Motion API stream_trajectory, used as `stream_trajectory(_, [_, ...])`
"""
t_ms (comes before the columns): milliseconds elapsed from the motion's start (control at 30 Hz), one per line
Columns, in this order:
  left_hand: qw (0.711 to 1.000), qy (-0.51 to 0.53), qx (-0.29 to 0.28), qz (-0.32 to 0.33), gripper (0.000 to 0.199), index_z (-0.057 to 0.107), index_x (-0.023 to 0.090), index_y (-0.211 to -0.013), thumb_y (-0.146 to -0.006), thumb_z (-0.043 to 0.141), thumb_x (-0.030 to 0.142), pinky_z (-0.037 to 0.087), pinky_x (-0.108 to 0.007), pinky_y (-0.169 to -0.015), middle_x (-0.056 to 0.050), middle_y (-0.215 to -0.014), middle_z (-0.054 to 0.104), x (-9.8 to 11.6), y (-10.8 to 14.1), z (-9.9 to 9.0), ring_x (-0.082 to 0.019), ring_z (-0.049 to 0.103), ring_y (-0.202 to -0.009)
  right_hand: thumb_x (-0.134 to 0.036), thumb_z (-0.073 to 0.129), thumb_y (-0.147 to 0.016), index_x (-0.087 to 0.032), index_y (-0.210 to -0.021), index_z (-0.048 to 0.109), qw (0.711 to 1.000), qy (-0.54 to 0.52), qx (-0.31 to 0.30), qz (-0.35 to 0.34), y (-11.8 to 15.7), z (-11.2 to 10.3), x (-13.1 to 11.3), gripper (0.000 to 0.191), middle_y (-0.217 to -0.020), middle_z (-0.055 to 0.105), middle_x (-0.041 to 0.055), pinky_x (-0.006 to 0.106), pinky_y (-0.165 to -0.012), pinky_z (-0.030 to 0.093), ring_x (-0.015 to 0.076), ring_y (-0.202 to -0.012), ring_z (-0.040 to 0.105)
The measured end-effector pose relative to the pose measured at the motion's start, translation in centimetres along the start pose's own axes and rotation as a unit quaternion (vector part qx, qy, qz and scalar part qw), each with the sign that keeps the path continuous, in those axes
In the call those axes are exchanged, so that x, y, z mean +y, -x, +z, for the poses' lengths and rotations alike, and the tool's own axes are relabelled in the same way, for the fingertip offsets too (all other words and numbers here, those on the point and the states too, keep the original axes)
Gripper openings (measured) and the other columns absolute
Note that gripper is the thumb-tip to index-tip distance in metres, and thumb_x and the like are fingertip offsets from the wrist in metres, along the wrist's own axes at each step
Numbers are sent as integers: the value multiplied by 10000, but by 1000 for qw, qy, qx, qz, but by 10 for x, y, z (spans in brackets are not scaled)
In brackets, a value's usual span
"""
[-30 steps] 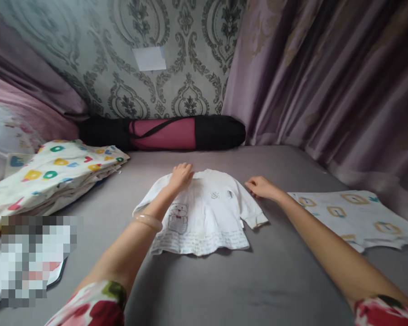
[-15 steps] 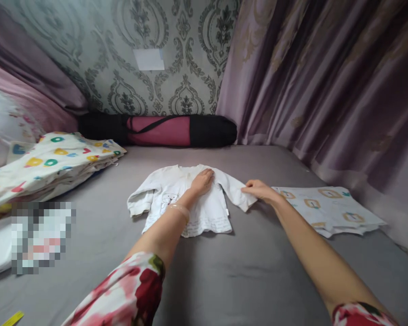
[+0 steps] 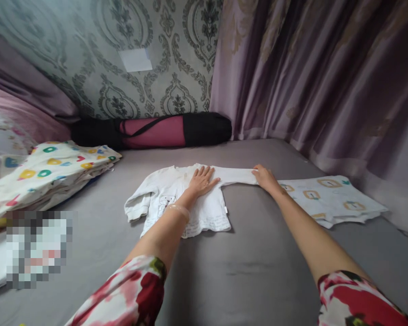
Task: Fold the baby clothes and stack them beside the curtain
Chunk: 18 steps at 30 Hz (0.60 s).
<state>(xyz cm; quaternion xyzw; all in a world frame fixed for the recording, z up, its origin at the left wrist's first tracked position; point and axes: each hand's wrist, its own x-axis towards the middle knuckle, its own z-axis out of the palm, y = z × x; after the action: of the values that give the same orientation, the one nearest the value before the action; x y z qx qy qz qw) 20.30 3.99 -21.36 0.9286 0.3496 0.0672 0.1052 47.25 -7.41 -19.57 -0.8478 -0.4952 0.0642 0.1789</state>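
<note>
A small white long-sleeved shirt (image 3: 209, 210) lies spread on a grey bed sheet (image 3: 251, 271), with a line-drawn animal on its front and small print along the hem. My left hand (image 3: 202, 180) rests flat on its upper chest, fingers spread. At the cuff of the right-side sleeve, my right hand (image 3: 264, 177) pinches the fabric, and that sleeve is stretched out straight sideways. The left-side sleeve bends downward beside the body of the shirt. Part of the chest is hidden under my left hand and forearm.
Right of the shirt lies a folded white cloth with tan animal prints (image 3: 329, 194). A stack of patterned fabric (image 3: 57, 170) and a blurred-out item (image 3: 41, 249) are on the left. A black and maroon long bag (image 3: 156, 131) lies along the wall; purple curtains (image 3: 292, 68) hang on the right.
My right hand has drawn the sleeve up and outward, from slanting down to nearly level. My left hand has stayed on the chest, its fingers now spread wider. The view has shifted slightly right.
</note>
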Motion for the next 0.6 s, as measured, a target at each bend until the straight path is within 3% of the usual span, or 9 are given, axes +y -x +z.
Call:
stream_trajectory(267, [998, 11, -62, -30, 868, 217, 222, -1515, -839, 203, 767, 77, -471, -1176, -65, -1598, 172, 3, -8, -8, -299, 93, -1469, -258, 293, -1009, -115, -1196, 524, 974, 223, -19, 26, 25, -2, -27, 330, -1146, 603, 202, 367, -816, 480, 282, -999, 650])
stream_trajectory(400, [992, 20, -111, -62, 891, 215, 232, -1510, -801, 328, 759, 92, -497, -1166, -69, -1606, 131, 11, -16, -21, -315, 79, -1468, -256, 295, -1006, -74, -1191, 533, 970, 238, -31, 46, 21, -4, -30, 352, -1129, 620, 229, 389, -832, 483, 301, -1017, 647])
stream_trajectory(600, [989, 30, -113, -94, 1011, 256, 220, -1496, -698, 430, 815, 98, -564, -1140, -130, -1599, 128, 20, -26, -23, -384, 74, -1455, -202, 315, -980, -54, -1175, 595, 976, 212, -36, 42, 11, -6, -24, 372, -1101, 637, 277, 442, -842, 470, 334, -1031, 643])
